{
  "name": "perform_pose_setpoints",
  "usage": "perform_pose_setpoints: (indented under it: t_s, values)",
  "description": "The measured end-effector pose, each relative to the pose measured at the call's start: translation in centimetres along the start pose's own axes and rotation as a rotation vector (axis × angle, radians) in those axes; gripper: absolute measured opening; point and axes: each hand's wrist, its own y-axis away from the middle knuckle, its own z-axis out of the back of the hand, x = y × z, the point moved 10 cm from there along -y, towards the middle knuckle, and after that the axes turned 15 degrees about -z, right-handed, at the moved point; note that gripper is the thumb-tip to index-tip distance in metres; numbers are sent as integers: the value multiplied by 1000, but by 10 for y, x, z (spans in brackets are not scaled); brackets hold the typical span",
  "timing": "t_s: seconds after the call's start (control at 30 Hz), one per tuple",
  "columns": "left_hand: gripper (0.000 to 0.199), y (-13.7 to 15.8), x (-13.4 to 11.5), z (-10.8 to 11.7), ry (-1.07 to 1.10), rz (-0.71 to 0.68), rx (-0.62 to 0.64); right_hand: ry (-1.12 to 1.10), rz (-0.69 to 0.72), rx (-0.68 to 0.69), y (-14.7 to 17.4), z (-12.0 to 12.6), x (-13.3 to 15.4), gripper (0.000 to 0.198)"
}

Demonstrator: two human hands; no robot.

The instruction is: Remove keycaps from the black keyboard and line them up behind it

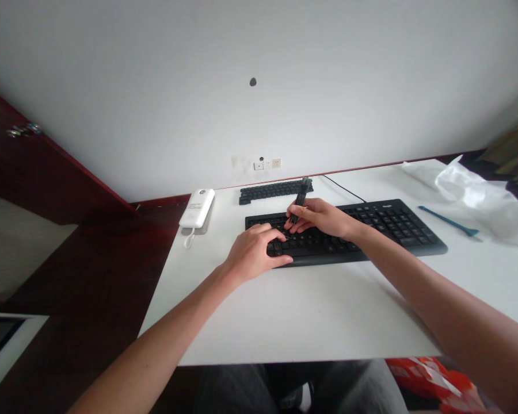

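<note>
A black keyboard (397, 224) lies on the white table, its left end under both hands. My left hand (254, 247) rests on that left end, thumb along the front edge and index finger over the keys, with a gap between them. In my right hand (315, 217) is a slim black tool (301, 198) with a greyish upper end, held nearly upright. Its lower end points down at the keys; my fingers partly cover it, and I cannot tell its kind. Some keys between the hands are hidden.
A black panel of keys (276, 190) lies behind the keyboard. At the table's left edge is a white power bank (197, 208) with a short loop. To the right are a blue pry stick (449, 221) and a crumpled white plastic bag (483, 195). A cable (345, 188) runs back.
</note>
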Motion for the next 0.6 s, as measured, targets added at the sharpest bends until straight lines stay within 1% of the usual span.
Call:
perform_pose_setpoints:
  t_s: [0.1,0.3,0.4,0.6]
  values:
    - [46,-1,-3,-3,-41,-32,16,1,-1,-6,-1,-5,-2,49]
    - [45,-2,3,-8,60,-8,3,-4,4,23,-1,-13,-4,47]
    - [46,-3,5,-9,76,1,-1,-11,1,21,0,-14,-4,49]
    - [45,-5,-3,-8,6,-21,51,-2,-14,23,1,-17,-4,52]
